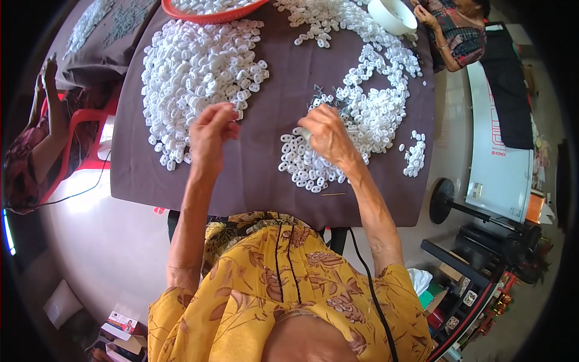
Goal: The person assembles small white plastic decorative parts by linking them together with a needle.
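On the brown-covered table, my left hand [211, 137] is at the right edge of a large heap of white oval plastic pieces with two holes [193, 84]. Its thumb and fingers are pinched together, and anything between them is too small to make out. My right hand [329, 136] hovers over a second, looser heap of the same white pieces [301, 160], fingers curled inward. Something pale shows by its thumb, but I cannot tell what it is. Small grey metal hooks [318, 90] lie just beyond the right hand.
A red basket [211, 17] of white pieces stands at the far edge, a white bowl [393, 17] at the far right. A thin stick [333, 194] lies near the front. Other people sit at left and far right. A black cable [365, 265] hangs along my front.
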Available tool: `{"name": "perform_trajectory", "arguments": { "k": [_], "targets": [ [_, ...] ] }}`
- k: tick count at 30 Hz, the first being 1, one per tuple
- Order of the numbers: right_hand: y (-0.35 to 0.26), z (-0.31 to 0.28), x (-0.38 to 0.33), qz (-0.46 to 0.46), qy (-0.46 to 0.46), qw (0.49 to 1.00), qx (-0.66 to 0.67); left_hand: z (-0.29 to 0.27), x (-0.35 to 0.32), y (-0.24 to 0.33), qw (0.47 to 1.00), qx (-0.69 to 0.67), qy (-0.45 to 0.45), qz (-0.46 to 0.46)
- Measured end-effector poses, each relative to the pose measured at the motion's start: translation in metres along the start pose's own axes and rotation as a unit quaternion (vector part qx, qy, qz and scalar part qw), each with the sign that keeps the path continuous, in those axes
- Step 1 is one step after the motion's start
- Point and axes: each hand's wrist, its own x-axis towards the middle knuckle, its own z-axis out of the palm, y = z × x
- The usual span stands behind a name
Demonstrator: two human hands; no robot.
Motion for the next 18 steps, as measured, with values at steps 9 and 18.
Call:
{"name": "perform_trajectory", "arguments": {
  "k": [9,18],
  "targets": [
    [0.023,0.001,0.019,0.081,0.041,0.996,-0.019,0.058,-0.001,-0.026,0.914,0.357,-0.146,0.127],
    [0.024,0.013,0.029,0.012,0.036,0.995,-0.087,0.059,0.007,-0.028,0.93,0.327,-0.147,0.077]
  ]
}}
